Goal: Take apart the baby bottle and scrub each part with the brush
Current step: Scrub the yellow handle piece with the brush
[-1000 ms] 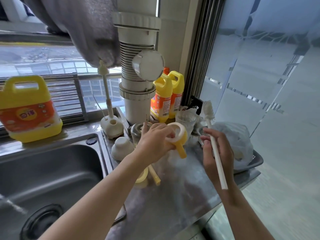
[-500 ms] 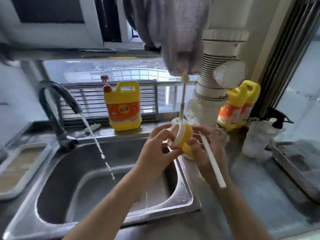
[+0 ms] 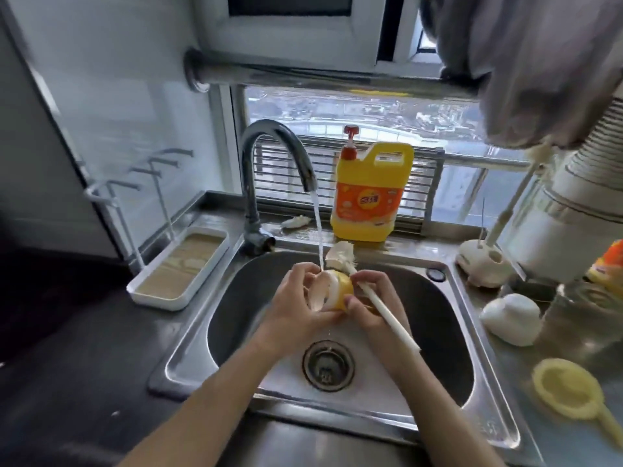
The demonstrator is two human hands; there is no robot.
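Above the sink, under running water, the left hand curls its fingers round the yellow bottle ring. The right hand grips the brush, thumb against the ring. The wet plastic could slip free and drop toward the drain.

You are wearing the one camera on your head, and it is looking forward and steeply down into the sink from close above. It is facing the window behind the faucet. Your left hand and right hand are sitting near the lens at mid-frame. The wide angle is bending the edges, taking in the tray at left and the counter at right.
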